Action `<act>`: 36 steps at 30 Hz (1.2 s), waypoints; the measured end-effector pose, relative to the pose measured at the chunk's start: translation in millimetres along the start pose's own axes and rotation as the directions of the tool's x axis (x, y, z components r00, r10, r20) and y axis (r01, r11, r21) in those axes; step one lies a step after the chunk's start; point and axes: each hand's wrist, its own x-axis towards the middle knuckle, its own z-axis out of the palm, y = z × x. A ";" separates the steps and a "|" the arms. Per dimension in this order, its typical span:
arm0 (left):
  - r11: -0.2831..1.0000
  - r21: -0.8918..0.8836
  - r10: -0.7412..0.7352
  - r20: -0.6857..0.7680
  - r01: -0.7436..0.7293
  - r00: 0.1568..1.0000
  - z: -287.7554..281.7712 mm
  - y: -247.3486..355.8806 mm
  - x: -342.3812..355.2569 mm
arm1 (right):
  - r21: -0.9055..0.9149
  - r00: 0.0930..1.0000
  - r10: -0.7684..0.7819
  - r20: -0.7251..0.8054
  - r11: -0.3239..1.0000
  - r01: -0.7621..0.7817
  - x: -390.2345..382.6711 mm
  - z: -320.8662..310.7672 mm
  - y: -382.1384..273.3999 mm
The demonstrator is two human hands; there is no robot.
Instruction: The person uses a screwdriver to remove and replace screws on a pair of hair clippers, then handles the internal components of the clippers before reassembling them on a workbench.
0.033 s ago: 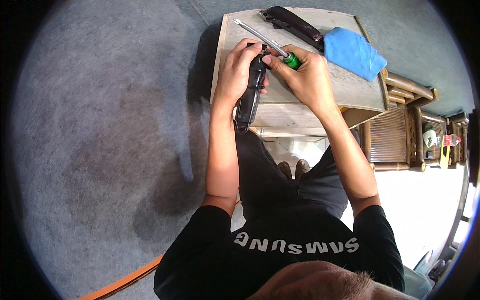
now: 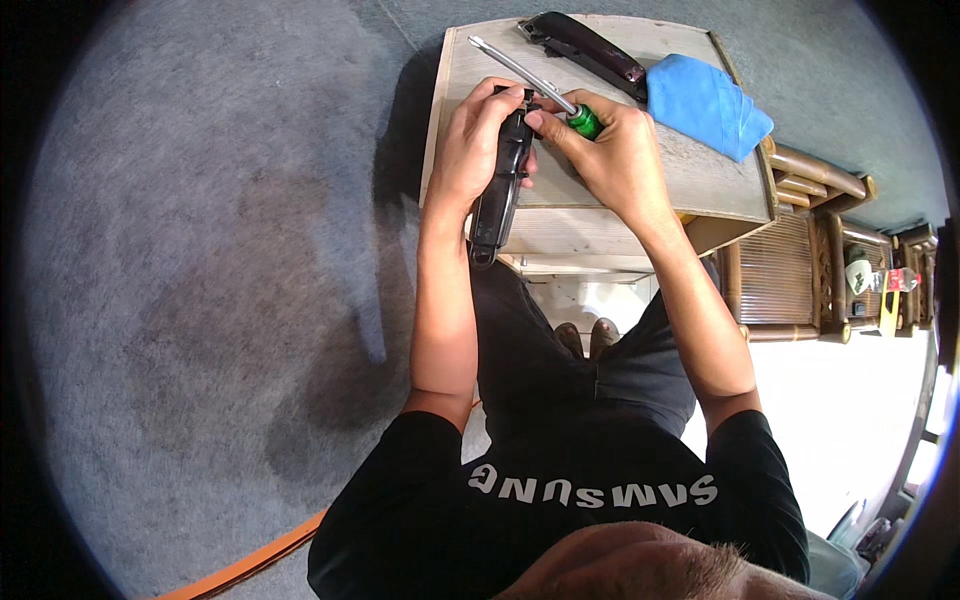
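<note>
My left hand [image 2: 470, 150] is wrapped round a black hair clipper [image 2: 497, 205], its thumb near the head end and its fingertips showing on the far side. The clipper's rounded tail points back toward my lap. My right hand [image 2: 610, 145] keeps a screwdriver [image 2: 520, 70] tucked in the palm, with the green handle partly hidden and the metal shaft slanting up and left. The thumb and forefinger of that hand press at the clipper's head end. Whether they pinch a small part there is hidden.
Both hands are over a small wooden table [image 2: 690, 185]. A second, dark maroon clipper [image 2: 585, 55] lies at its far side, beside a folded blue cloth [image 2: 705, 105]. Bamboo furniture [image 2: 780, 270] stands to the right, with a bottle [image 2: 900, 281] on it.
</note>
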 end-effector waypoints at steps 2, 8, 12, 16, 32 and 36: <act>1.000 0.008 0.001 0.004 -0.001 1.000 0.7 -0.4 0.8 | 0.031 1.000 -0.006 -0.001 1.000 0.006 1.0 0.3 3.5; 1.000 0.003 -0.007 0.013 0.007 1.000 1.2 -1.7 2.1 | 0.097 1.000 -0.008 0.011 0.995 0.007 1.6 -0.5 6.5; 1.000 -0.019 -0.010 -0.011 0.010 1.000 1.0 -0.9 0.0 | 0.127 0.995 -0.093 -0.035 0.987 0.096 0.1 0.9 5.7; 1.000 0.001 0.002 0.010 -0.002 1.000 2.5 0.6 -0.2 | 0.119 0.999 -0.039 -0.013 0.992 0.041 0.2 -1.4 4.4; 0.999 -0.004 0.045 0.029 -0.045 0.999 -2.3 -4.1 2.7 | 0.192 0.990 0.023 -0.136 0.981 0.004 4.5 -8.1 5.5; 0.998 -0.035 0.045 0.047 -0.044 0.998 -3.9 -3.1 3.3 | -0.300 0.992 -0.015 -0.123 0.954 -0.023 22.8 -33.5 1.6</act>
